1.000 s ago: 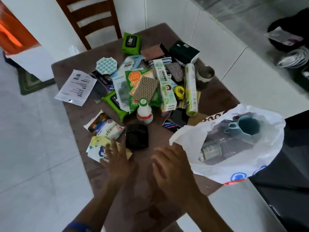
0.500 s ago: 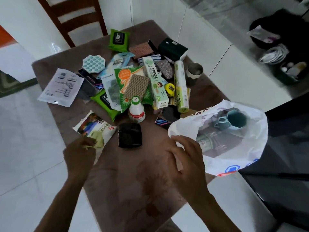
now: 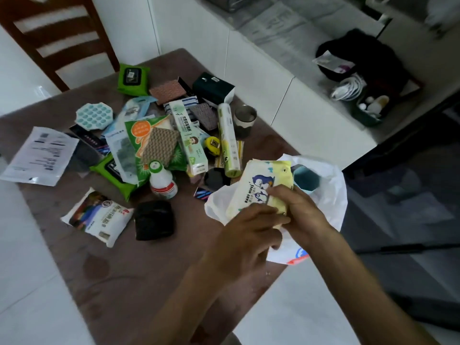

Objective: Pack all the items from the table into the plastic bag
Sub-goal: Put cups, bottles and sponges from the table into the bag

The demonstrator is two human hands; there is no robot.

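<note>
A yellow and white baby wipes pack [image 3: 261, 185] is held over the mouth of the white plastic bag [image 3: 331, 195] at the table's right edge. My left hand [image 3: 246, 232] grips the pack's near end. My right hand [image 3: 298, 210] holds its right side, against the bag's opening. A teal cup [image 3: 306, 179] shows inside the bag. Several items lie on the brown table [image 3: 124, 275]: a small white bottle [image 3: 161, 181], a black pouch [image 3: 153, 224], a white snack packet [image 3: 98, 216], green wipes packs, boxes and a roll.
A wooden chair [image 3: 54, 38] stands behind the table at the top left. A white counter [image 3: 286, 78] runs along the right, with a dark basket of clutter [image 3: 366, 78] on it. A metal cup [image 3: 245, 120] stands near the table's right edge. White floor surrounds the table.
My left hand picked the baby wipes pack up from the table's near left side and carried it right to the bag. My right hand moved from the bag's rim onto the pack.
</note>
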